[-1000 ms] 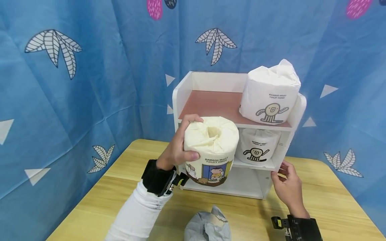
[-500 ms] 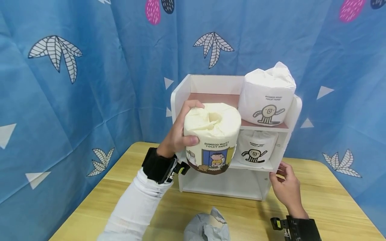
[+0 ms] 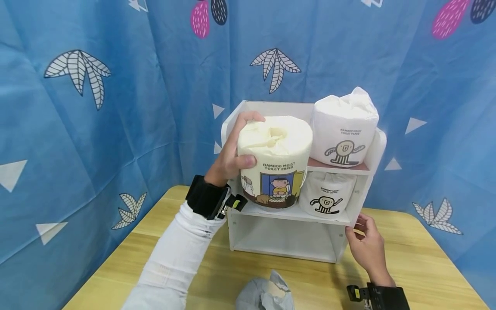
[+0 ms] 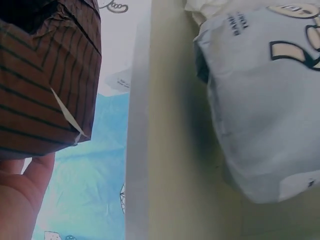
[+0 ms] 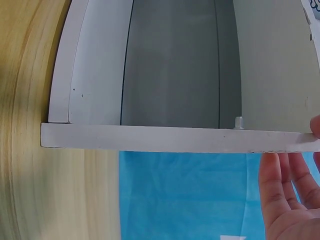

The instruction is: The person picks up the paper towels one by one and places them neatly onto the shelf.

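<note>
Two wrapped rolls are already lodged on the right of the white shelf unit [image 3: 236, 215]: one white-wrapped roll [image 3: 344, 129] on the top tier, another [image 3: 327, 193] on the middle tier beneath it. A third, the cream roll [image 3: 276, 159] printed with a cartoon figure in a doorway, is held upright in front of the unit's left half, its base level with the front edge of the middle tier; whether it touches that tier cannot be told from the head view. It is judged not yet set down and released. A grey crumpled bundle [image 3: 265, 292] lies on the wooden table [image 3: 418, 267], near the front edge — untouched.

The cream roll is gripped by the left hand [image 3: 228, 157], fingers curled over its top rim and thumb pressed to its side. The right hand [image 3: 366, 245] rests against the unit's lower right front edge, fingers loosely bent, apparently steadying it.

The rolls are squat cylinders in thin, soft wrapping gathered into puckers at the top. The shelf unit is made of smooth, flat white boards — its top tier faced in a dull pinkish brown. The table shows a pale, streaked grain.
</note>
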Motion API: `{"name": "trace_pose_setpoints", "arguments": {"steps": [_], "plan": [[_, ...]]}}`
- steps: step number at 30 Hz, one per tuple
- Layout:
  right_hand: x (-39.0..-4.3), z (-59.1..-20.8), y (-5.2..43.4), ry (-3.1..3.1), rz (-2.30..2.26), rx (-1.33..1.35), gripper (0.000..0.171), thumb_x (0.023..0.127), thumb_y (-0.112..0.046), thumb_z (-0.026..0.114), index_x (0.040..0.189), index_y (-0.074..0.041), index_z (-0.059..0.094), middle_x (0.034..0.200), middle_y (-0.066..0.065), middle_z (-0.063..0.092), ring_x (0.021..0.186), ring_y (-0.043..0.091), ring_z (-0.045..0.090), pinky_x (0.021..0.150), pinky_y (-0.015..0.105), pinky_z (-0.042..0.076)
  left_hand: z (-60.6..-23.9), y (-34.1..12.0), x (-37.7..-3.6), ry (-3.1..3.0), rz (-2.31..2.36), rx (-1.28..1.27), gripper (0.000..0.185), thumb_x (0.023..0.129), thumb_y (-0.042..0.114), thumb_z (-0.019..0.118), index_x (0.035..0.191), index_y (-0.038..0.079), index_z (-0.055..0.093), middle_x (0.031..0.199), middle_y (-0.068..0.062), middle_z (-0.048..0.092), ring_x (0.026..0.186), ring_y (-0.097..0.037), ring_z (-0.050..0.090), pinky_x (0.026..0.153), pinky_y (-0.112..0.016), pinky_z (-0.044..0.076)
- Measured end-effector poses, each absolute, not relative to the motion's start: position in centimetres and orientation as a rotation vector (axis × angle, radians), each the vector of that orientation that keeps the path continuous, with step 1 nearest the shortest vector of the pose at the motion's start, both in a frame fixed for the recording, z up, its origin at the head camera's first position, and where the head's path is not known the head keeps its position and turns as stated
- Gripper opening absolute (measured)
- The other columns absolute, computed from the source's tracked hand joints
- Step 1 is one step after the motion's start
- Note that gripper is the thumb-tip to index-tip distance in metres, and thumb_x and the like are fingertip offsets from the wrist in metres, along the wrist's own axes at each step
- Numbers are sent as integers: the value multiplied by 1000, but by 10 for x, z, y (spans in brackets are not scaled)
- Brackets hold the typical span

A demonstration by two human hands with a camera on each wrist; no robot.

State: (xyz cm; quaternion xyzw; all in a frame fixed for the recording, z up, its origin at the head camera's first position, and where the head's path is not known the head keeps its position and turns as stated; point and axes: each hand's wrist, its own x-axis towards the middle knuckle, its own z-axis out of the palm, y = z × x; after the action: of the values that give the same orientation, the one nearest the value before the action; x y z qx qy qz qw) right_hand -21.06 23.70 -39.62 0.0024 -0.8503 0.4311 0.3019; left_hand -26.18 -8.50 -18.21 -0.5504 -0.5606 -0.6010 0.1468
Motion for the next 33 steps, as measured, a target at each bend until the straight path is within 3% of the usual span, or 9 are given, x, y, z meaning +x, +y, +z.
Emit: {"name": "trace_pose_setpoints", "arguments": {"steps": [7,10,21,30,33], "plan": [[-210,-397,238,-2262,1146,1,42,94,-10,58,131,5,46,118,24,57,101,30,59,74,2,40,-171,-78,-273,-1617,-1682,-1589,95,70,68,69,124,0,30,109,-26,53,88,-30,62,71,-47,57],[-210,-397,238,-2263,1166,1,42,94,-10,57,132,6,45,119,25,56,104,38,58,74,2,39,-170,-77,-278,-1655,-1708,-1553,103,67,71,70,128,0,27,111,-26,51,88,-28,61,71,-45,57],[-211,-397,238,-2261,1190,7,43,95,-11,57,132,5,44,119,26,56,105,41,58,73,-1,35,-164,-73,-293,-1781,-1731,-1410,122,56,80,70,131,-7,27,116,-25,49,91,-21,56,76,-35,54],[-211,-396,237,-2259,1186,-5,42,94,-9,58,132,4,45,119,24,57,105,39,59,74,2,38,-161,-71,-303,-1891,-1745,-1303,90,66,43,62,136,-4,27,113,-23,50,87,-23,58,70,-35,54],[-211,-395,236,-2261,1184,-8,42,94,-9,58,132,5,45,119,24,57,104,39,59,77,13,47,-160,-71,-307,-1925,-1730,-1272,86,68,38,58,136,-4,27,111,-24,51,84,-23,58,70,-35,54]]}}
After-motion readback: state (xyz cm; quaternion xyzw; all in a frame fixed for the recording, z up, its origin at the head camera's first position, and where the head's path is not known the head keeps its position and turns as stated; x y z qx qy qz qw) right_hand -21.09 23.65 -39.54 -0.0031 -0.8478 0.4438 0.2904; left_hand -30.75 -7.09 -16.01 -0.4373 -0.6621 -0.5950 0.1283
